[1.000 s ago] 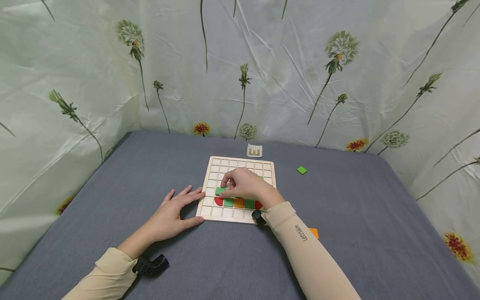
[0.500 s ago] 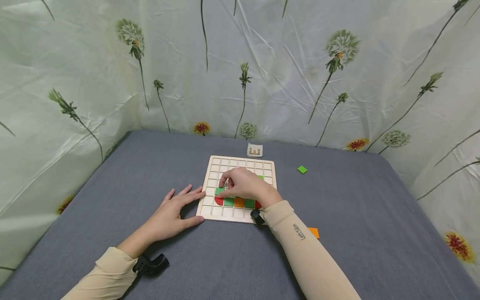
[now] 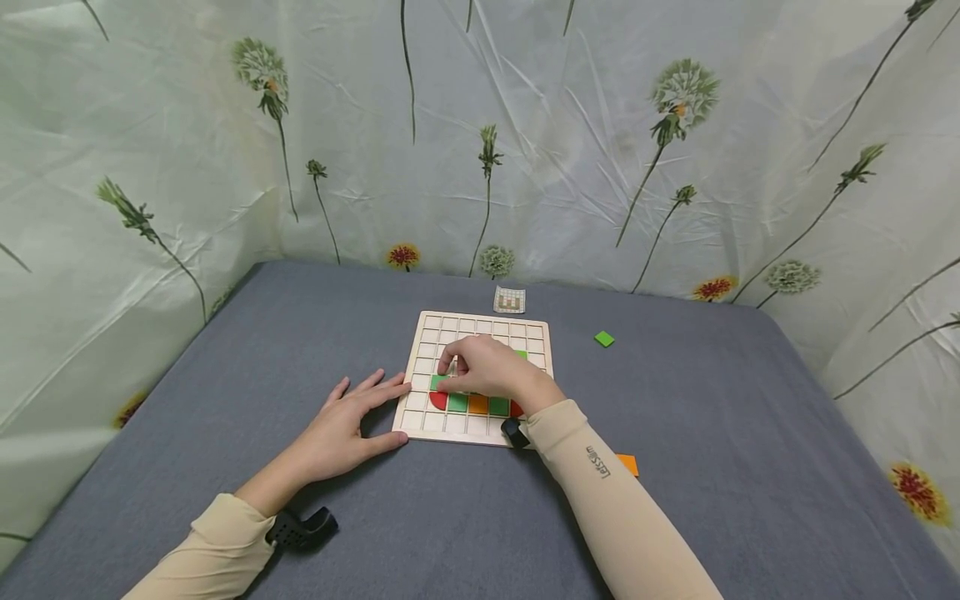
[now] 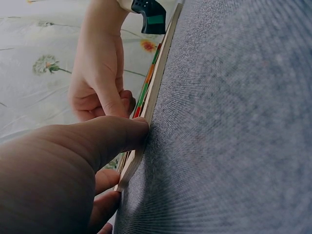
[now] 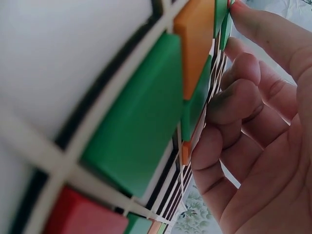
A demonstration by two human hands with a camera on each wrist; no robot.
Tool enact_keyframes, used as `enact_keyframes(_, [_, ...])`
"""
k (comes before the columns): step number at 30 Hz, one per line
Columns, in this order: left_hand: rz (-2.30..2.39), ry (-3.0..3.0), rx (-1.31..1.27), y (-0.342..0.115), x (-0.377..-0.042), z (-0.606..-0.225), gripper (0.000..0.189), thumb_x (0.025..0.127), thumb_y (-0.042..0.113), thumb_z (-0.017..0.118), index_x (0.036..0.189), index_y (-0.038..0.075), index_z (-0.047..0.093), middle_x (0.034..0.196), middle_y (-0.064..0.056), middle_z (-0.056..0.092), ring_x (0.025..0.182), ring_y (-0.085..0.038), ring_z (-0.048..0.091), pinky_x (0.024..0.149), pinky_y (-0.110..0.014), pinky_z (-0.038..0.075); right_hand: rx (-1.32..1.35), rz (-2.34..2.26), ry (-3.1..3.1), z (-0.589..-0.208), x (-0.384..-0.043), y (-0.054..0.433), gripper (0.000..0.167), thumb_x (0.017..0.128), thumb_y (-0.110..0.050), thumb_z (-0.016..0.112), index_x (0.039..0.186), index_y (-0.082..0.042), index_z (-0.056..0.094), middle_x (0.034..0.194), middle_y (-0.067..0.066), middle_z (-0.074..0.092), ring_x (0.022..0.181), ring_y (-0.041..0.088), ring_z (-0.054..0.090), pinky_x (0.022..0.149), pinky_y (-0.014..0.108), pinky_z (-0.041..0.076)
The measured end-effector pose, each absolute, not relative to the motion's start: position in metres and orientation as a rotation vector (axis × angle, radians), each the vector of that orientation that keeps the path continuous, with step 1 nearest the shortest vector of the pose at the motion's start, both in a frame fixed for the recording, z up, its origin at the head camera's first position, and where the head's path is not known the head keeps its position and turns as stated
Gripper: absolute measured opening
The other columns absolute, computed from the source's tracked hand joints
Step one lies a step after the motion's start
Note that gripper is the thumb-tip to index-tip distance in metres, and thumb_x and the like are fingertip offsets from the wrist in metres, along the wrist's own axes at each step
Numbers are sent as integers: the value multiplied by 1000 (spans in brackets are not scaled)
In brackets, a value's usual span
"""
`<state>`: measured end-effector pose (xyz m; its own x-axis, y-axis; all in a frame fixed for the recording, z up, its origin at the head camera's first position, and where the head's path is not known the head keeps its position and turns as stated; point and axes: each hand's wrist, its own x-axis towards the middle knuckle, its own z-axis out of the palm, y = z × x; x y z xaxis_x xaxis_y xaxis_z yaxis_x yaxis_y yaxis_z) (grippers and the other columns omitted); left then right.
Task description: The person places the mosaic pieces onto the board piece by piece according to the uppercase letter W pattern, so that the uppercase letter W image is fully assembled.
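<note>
A pale wooden grid board [image 3: 432,423] lies on the cloth-covered table. My right hand [image 3: 491,367] is over its middle, thumb and index finger pinching opposite edges of a green square tile [image 3: 437,381] in a left-side cell. Just below that tile sits a red rounded piece [image 3: 438,401], starting a row with a green tile [image 3: 457,403], an orange tile [image 3: 477,404] and more green and red. The right hand hides part of the board. My left hand [image 3: 341,437] rests against the board's left side, fingers spread; in the left wrist view its thumb [image 4: 134,130] presses the wooden edge.
A small card with a printed grid pattern [image 3: 510,301] lies behind the board. To the right is a loose light green tile [image 3: 604,339]. An orange tile [image 3: 628,464] lies partly behind the right sleeve. A flowered curtain [image 3: 570,167] hangs at the back.
The right thumb has shifted very slightly up onto the green tile from the edge of the red piece. The left hand and the board stay in place.
</note>
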<state>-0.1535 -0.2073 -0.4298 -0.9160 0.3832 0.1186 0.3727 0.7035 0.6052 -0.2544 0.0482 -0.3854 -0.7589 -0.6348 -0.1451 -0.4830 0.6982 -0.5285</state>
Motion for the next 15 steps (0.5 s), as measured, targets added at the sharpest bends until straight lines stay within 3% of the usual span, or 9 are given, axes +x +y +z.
enact_keyframes(15, [1006,2891,629,-207,-154,-432,66,93,33,86,152,17,62,165,-10,53,161,-45,35,125,-78,9,-862,-714,2555,-380,-254,63,15,102,-30,76,110,-18,77,82,-1,67,67,12,56,68,27,50])
